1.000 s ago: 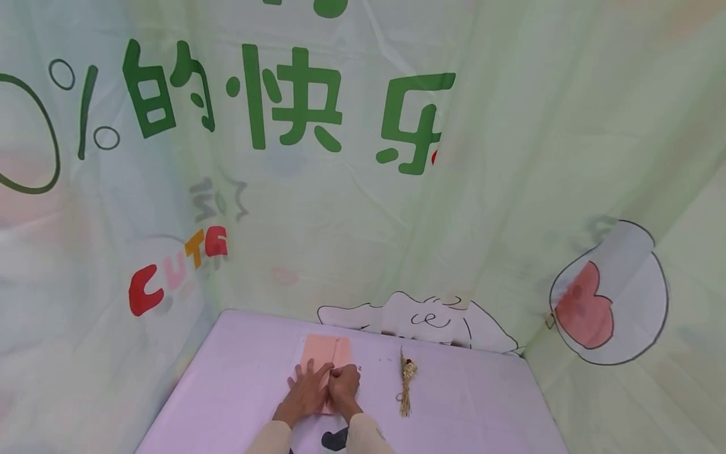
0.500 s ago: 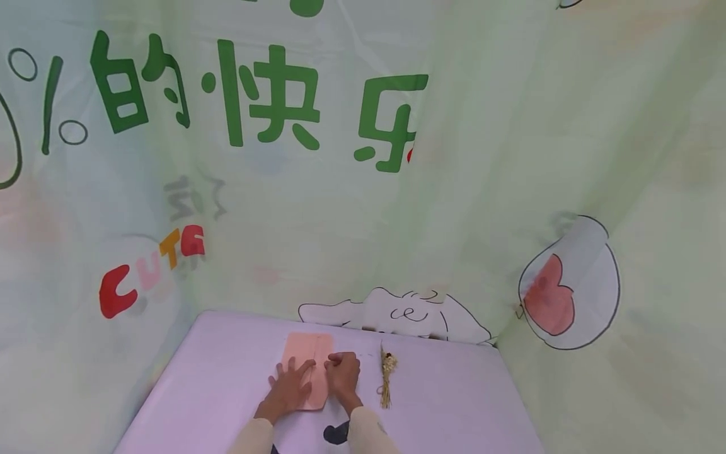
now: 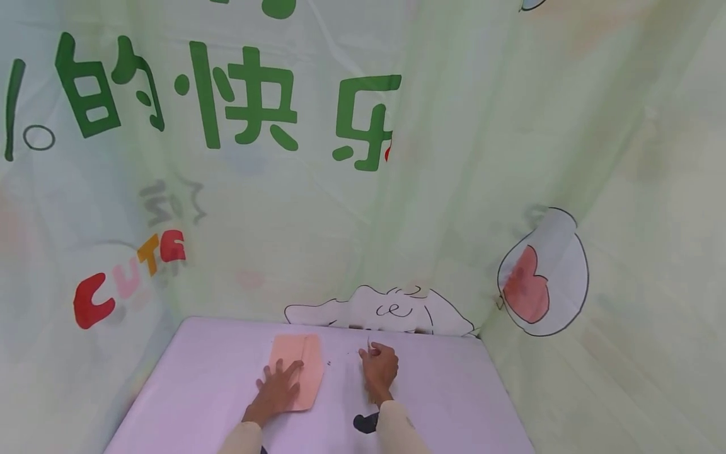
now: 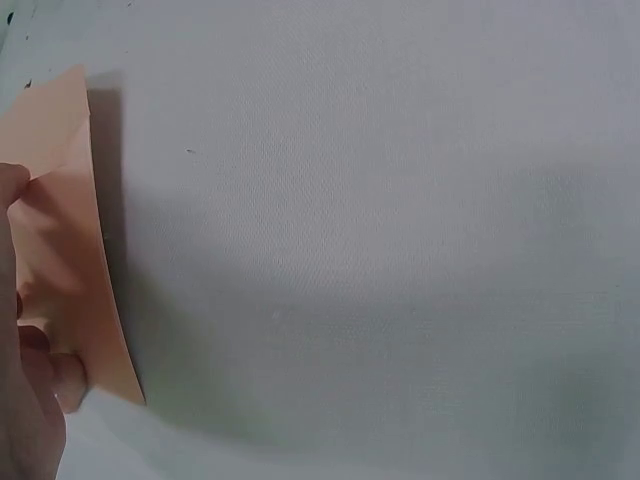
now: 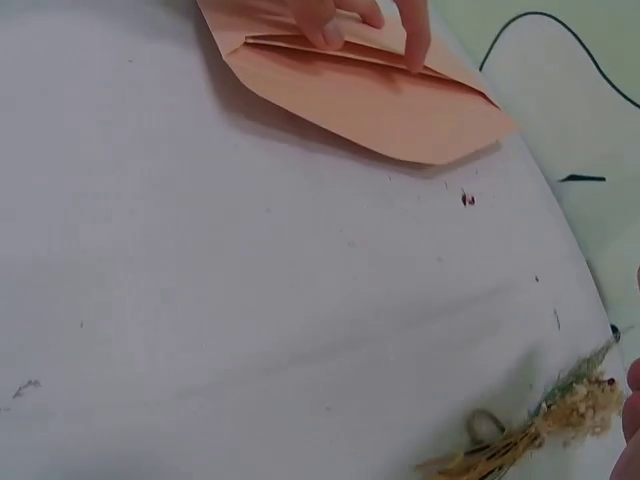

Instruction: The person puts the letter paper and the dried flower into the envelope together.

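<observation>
An orange-pink paper envelope [image 3: 311,369] lies on the table, a long slit-like fold running along it. My left hand [image 3: 279,388] rests on its left part with fingers spread; in the right wrist view the fingertips [image 5: 415,50] touch the paper by the fold. To the right, my right hand [image 3: 380,367] is over a small bunch of dried flowers [image 5: 570,415], covering most of it in the head view. The right wrist view shows the bunch lying on the table, a thin loop at its stems, with my fingers [image 5: 634,410] just beside the flower heads.
The pale purple tabletop [image 3: 454,391] meets a printed curtain [image 3: 317,252] at the back and sides. A dark printed shape [image 3: 365,422] sits near the front of the cloth. Small dark specks [image 5: 468,199] lie between envelope and flowers.
My right hand has left the envelope's fold and moved right to the dried flowers. My left hand has stayed on the envelope. The head view has turned to the right.
</observation>
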Demonstrator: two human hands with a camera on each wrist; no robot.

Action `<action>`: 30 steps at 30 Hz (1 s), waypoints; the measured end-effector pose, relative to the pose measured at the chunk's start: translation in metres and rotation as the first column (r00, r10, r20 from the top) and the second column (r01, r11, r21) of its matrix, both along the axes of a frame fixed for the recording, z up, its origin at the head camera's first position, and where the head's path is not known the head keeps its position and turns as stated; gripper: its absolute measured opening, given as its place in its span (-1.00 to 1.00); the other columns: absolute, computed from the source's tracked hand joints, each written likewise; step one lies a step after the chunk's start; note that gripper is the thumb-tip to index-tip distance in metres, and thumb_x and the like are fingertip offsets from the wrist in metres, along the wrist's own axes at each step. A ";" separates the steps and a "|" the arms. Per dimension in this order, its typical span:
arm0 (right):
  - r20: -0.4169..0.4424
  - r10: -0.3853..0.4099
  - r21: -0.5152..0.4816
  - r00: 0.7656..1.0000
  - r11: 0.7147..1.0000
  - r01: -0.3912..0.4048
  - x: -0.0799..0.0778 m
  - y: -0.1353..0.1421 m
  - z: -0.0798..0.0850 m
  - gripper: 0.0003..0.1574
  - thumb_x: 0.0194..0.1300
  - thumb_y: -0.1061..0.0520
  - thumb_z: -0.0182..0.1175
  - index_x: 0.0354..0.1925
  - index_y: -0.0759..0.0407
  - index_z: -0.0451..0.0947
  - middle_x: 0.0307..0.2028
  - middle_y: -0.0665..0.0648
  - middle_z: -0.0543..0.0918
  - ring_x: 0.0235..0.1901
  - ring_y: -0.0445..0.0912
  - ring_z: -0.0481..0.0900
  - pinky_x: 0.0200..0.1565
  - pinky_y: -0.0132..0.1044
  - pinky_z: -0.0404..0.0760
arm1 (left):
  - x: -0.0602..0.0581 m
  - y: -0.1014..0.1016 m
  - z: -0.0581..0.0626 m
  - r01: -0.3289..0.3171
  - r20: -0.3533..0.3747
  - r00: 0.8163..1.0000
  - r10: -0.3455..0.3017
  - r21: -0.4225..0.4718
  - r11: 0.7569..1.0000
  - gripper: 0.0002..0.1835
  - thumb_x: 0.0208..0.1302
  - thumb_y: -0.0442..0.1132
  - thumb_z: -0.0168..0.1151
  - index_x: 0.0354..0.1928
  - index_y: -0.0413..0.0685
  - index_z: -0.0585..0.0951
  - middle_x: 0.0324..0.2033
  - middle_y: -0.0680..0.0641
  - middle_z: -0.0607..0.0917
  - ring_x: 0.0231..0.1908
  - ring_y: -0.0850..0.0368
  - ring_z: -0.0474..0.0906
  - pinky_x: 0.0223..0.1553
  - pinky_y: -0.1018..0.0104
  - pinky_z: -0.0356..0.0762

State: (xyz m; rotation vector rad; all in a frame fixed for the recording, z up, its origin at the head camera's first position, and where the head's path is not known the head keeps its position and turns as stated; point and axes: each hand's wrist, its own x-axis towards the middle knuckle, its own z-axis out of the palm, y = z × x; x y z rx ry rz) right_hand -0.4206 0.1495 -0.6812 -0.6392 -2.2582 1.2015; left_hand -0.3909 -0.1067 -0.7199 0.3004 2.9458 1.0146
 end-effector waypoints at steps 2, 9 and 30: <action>0.014 -0.038 -0.017 0.999 0.999 0.038 0.002 0.009 -0.005 -0.53 0.16 0.17 0.62 0.01 0.35 0.80 -0.25 0.29 0.83 -0.19 0.18 0.73 -0.01 0.17 0.56 | -0.001 -0.002 -0.001 0.003 0.009 1.000 -0.003 -0.001 1.000 -0.49 0.48 -0.15 0.29 0.42 0.21 0.51 0.49 -0.57 0.34 0.32 -0.69 0.28 0.18 -0.75 0.25; 0.121 -0.092 -0.025 0.988 0.995 0.096 0.012 0.027 -0.025 -0.42 0.21 0.05 0.59 0.03 0.45 0.70 -0.11 0.43 0.76 -0.09 0.32 0.70 0.05 0.27 0.59 | -0.003 -0.005 -0.003 -0.004 0.037 0.999 0.003 0.015 1.000 -0.48 0.49 -0.15 0.29 0.44 0.19 0.51 0.52 -0.60 0.30 0.39 -0.77 0.22 0.23 -0.84 0.15; 0.236 -0.093 0.096 0.967 0.993 0.072 0.022 0.026 -0.046 -0.80 0.21 0.24 0.53 -0.41 0.34 0.71 -0.47 0.26 0.74 -0.39 0.18 0.72 -0.15 0.19 0.66 | -0.001 -0.002 0.000 0.011 0.032 0.999 -0.011 0.018 1.000 -0.48 0.50 -0.13 0.30 0.45 0.19 0.51 0.54 -0.57 0.29 0.38 -0.75 0.23 0.23 -0.84 0.13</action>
